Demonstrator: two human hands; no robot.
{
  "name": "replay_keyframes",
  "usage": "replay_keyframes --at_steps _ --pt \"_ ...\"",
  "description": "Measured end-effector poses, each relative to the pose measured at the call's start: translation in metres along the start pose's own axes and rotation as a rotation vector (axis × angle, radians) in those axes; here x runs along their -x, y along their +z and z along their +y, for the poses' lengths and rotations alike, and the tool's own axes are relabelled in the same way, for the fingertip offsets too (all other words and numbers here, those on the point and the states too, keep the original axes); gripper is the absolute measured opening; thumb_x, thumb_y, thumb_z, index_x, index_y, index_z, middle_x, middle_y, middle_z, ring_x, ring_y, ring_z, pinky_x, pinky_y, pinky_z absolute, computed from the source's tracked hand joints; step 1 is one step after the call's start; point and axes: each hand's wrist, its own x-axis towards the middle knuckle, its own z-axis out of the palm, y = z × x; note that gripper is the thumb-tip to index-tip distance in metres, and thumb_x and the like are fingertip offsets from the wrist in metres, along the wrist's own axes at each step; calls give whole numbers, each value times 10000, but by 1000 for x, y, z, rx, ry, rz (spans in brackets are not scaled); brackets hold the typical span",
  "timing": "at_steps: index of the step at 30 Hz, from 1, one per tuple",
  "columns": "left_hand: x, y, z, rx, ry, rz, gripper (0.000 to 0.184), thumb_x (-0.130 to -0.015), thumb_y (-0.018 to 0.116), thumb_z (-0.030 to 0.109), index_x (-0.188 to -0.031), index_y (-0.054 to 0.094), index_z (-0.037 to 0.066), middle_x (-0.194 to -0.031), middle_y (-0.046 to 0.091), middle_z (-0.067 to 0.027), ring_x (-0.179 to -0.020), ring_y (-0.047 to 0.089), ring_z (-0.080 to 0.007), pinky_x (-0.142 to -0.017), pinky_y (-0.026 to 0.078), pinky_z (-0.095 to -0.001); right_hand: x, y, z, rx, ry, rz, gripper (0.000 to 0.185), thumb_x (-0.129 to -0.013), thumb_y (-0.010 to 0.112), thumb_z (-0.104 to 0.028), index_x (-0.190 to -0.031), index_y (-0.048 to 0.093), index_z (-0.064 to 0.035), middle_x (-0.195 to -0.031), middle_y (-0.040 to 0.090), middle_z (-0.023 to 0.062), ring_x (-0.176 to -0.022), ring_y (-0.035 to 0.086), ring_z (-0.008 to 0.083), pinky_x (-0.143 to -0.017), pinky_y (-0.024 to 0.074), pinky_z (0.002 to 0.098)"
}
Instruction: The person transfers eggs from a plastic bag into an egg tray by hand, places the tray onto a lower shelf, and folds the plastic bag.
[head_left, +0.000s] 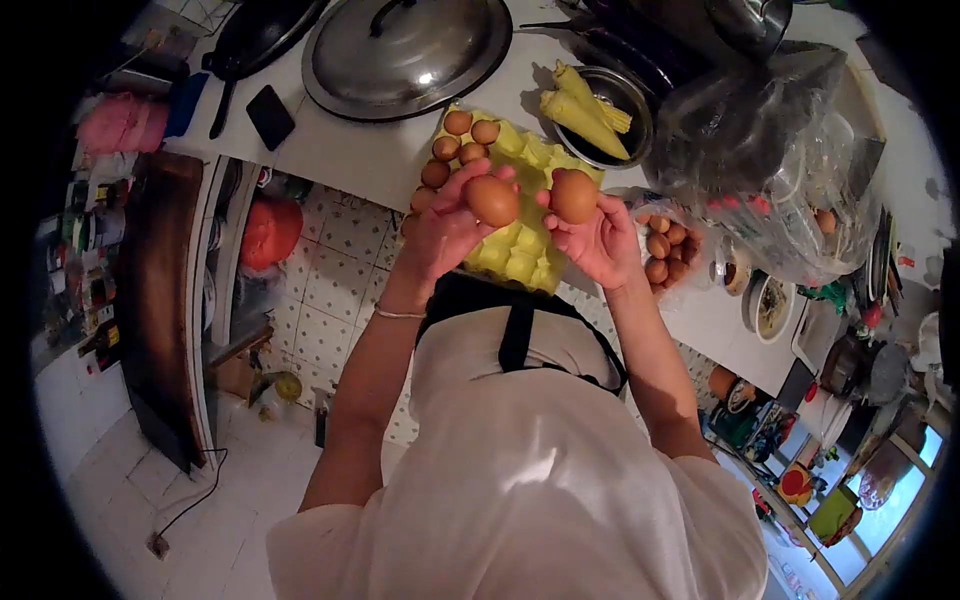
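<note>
My left hand (445, 235) is closed around a brown egg (492, 201), raised over the yellow egg tray (525, 262). Close beside it, my right hand (605, 240) grips another brown egg (574, 196) by its sides; the two eggs are apart. Several brown eggs (458, 122) sit in cups along the tray's left side. The tray's middle and right cups show bare yellow, though my hands hide part of it. To the right of my right hand, a clear plastic bag (697, 232) holds several more brown eggs (657, 245).
Behind the tray, a large metal lid (400, 60) lies on the white counter (345, 150), with a dark phone (270, 117) at its left. A metal bowl (640, 110) with yellow corn cobs (585, 115) stands behind. Clear plastic bags (770, 150) crowd the right side.
</note>
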Motion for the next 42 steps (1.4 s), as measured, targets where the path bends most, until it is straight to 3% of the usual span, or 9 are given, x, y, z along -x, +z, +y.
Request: replay_keyframes --at_steps 8,11,18,20,23,25,28,39,42 --pt "29 -9 5 -150 3 362 502 -864 633 242 -1304 415 136 -1294 452 -44 -1201 458 -226 -981 383 -437 -10 -4 9 -92 -21 152 464 -912 493 -266 -1241 405 48 -1191 514 208 -973 571 277 -807 489 298" --pt "43 -24 7 -168 14 508 436 -863 618 160 -1251 428 102 -1219 473 -62 -1155 470 -209 -989 405 -421 -12 -14 11 -121 30 224 452 -910 516 -281 -1222 422 32 -1137 530 180 -949 561 235 -789 483 278" --pt "72 -41 2 -1004 7 606 443 -790 683 95 -1176 466 81 -1136 515 -40 -1107 496 -197 -960 422 -347 -16 -47 44 739 36 592 407 -800 663 -121 -1152 470 -52 -1058 550 59 -889 557 139 -760 470 250" --pt "72 -37 0 -1430 90 405 414 -741 677 10 -1111 503 80 -1083 527 -84 -1032 522 -238 -907 417 -333 -19 -77 57 1221 1 362 425 -730 699 -85 -1087 469 -58 -1026 545 53 -884 560 150 -758 482 279" --pt "71 -48 -11 -1768 223 314 423 -683 699 34 -1062 514 63 -1075 517 -119 -1028 503 -319 -905 402 -410 -32 -90 74 1493 -36 250 445 -673 714 -60 -1037 457 -50 -966 536 88 -860 564 200 -756 487 321" --pt "71 -52 -11 -1786 242 302 417 -682 693 33 -1058 515 65 -1069 517 -129 -1031 492 -340 -900 395 -428 -40 -95 87 1739 -155 106 450 -647 722 -48 -1019 469 -46 -932 532 133 -861 558 295 -766 477 357" --pt "75 -58 -10 -1844 278 273 410 -680 683 31 -1052 514 66 -1062 522 -138 -1038 480 -360 -894 384 -454 -48 -99 91 2010 -336 -47 430 -654 734 -81 -1021 511 -62 -941 572 128 -868 584 311 -770 474 391" --pt "72 -70 -13 -1886 134 147 366 -709 627 -4 -1061 543 52 -1124 539 -144 -1069 500 -352 -933 384 -434 -57 -107 107 2253 -389 115 345 -609 704 -146 -918 555 -116 -913 557 98 -887 530 307 -749 398 438" --pt "69 -66 -16 -2122 209 28 351 -713 612 -21 -1052 546 40 -1145 523 -156 -1064 499 -367 -911 413 -417 -59 -115 107 2205 -405 113 318 -590 714 -151 -862 553 -112 -871 562 108 -847 535 330 -707 406 446"
